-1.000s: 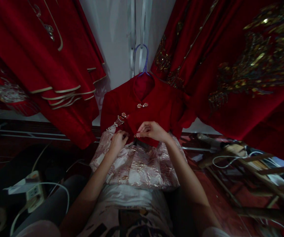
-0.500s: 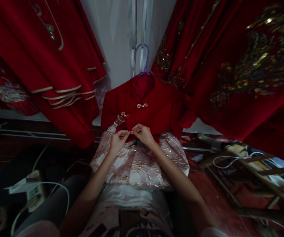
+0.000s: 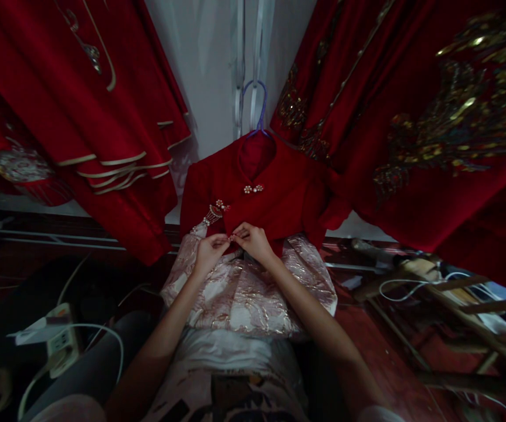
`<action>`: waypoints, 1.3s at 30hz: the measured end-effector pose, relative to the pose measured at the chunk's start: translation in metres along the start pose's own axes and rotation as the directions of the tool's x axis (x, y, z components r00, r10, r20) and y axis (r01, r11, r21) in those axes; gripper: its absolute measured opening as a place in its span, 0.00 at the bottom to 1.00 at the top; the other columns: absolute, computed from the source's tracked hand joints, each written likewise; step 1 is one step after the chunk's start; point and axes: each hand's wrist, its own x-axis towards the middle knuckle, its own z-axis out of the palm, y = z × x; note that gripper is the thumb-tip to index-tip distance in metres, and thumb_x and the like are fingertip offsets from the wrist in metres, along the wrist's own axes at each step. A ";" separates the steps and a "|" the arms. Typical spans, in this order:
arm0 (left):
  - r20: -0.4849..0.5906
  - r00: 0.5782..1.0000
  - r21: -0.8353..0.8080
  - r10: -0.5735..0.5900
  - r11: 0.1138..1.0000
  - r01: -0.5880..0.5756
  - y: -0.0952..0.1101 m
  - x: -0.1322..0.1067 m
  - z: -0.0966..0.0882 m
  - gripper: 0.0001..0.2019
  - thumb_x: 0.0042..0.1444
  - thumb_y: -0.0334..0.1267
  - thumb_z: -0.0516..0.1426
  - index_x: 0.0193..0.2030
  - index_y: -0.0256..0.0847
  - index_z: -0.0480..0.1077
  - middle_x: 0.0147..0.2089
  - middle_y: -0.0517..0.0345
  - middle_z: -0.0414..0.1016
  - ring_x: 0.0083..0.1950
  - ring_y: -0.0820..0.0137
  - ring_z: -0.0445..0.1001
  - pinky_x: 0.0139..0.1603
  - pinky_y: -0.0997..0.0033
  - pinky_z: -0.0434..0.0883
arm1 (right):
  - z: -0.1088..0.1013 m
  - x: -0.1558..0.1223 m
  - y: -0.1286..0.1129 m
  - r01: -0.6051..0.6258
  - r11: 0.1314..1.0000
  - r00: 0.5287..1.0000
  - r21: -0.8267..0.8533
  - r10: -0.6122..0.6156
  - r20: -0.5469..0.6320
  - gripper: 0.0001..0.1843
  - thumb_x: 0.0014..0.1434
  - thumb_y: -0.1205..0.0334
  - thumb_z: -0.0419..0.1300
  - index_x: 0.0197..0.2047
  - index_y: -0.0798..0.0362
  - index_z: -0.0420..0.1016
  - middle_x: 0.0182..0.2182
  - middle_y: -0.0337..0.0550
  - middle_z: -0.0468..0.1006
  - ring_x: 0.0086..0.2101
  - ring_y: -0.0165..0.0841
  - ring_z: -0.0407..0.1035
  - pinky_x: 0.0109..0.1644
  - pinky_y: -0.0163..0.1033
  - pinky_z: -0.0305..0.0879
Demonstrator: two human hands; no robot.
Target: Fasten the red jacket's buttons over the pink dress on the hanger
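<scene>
Clearly the biggest piece of the work is the red jacket (image 3: 274, 208), hung upright in front of the person, between other red clothes (image 3: 116, 117) on either side. It looks soft and light, likely to sag or swing when tugged, so its front edge is best held close to the point being worked. Below it spreads a pale, shiny skirt (image 3: 253, 305), which seems stiffer and rather slick, likely to crease if squeezed; its hem would be a safe hold. Both arms pass over this skirt. The left hand (image 3: 211, 252) and right hand (image 3: 255, 241) meet at the jacket's lower front, fingers pinched narrow on its edge or on a tiny fastening there; which of these is too small to tell. A thin purple hanger (image 3: 262, 108) carries the jacket at the neck and probably gives little steadiness. Smaller, a beaded ornament (image 3: 213, 215) slants across the chest; its strands look fragile and are better left ungripped. Smallest, the collar clasp (image 3: 253, 189) seems hard, suited to fingertips.
</scene>
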 end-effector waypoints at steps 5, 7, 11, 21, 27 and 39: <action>0.004 1.000 0.030 -0.015 0.999 0.015 -0.003 -0.001 0.000 0.11 0.43 0.37 0.62 0.35 0.36 0.78 0.36 0.51 0.81 0.35 0.66 0.79 0.42 0.64 0.76 | -0.001 0.000 0.005 0.025 0.999 1.000 -0.044 -0.024 0.014 0.03 0.55 0.65 0.61 0.35 0.53 0.73 0.31 0.40 0.79 0.32 0.29 0.75 0.37 0.32 0.71; 0.002 1.000 0.044 -0.011 0.999 0.011 -0.004 -0.001 -0.001 0.11 0.44 0.38 0.62 0.35 0.36 0.78 0.35 0.51 0.81 0.36 0.65 0.79 0.42 0.63 0.76 | 0.000 -0.001 0.006 0.041 0.996 0.999 -0.080 -0.040 0.010 0.03 0.56 0.65 0.60 0.35 0.53 0.73 0.30 0.40 0.79 0.32 0.29 0.74 0.37 0.32 0.70; 0.031 0.999 0.046 0.024 0.999 -0.025 -0.006 -0.001 -0.003 0.11 0.46 0.39 0.61 0.35 0.36 0.78 0.36 0.52 0.81 0.36 0.66 0.79 0.43 0.64 0.75 | 0.002 -0.003 0.004 0.055 0.988 0.998 -0.147 -0.055 0.006 0.03 0.56 0.65 0.59 0.36 0.52 0.73 0.30 0.39 0.78 0.31 0.28 0.73 0.37 0.32 0.69; -0.062 0.994 0.045 0.095 0.995 -0.092 -0.006 -0.004 0.001 0.13 0.48 0.37 0.58 0.42 0.38 0.67 0.40 0.57 0.70 0.29 0.77 0.72 0.30 0.76 0.72 | -0.042 0.002 -0.024 0.091 0.975 0.986 -0.205 -0.117 -0.118 0.05 0.58 0.62 0.57 0.37 0.51 0.74 0.32 0.40 0.78 0.30 0.27 0.72 0.34 0.31 0.67; -0.006 0.989 0.191 0.146 0.971 -0.142 -0.006 -0.006 0.002 0.11 0.51 0.40 0.60 0.41 0.39 0.70 0.40 0.56 0.72 0.31 0.77 0.72 0.32 0.77 0.70 | -0.056 0.001 -0.032 0.082 0.985 0.987 -0.149 -0.101 -0.126 0.07 0.59 0.59 0.57 0.37 0.52 0.74 0.30 0.39 0.78 0.29 0.27 0.72 0.32 0.30 0.66; -0.035 0.991 0.134 0.127 0.984 -0.122 -0.006 -0.007 0.003 0.14 0.49 0.47 0.63 0.36 0.39 0.70 0.36 0.57 0.75 0.33 0.72 0.74 0.34 0.73 0.72 | -0.012 0.001 0.006 0.063 0.979 0.993 -0.193 -0.041 0.114 0.07 0.55 0.64 0.61 0.39 0.53 0.71 0.31 0.40 0.78 0.32 0.28 0.73 0.38 0.33 0.68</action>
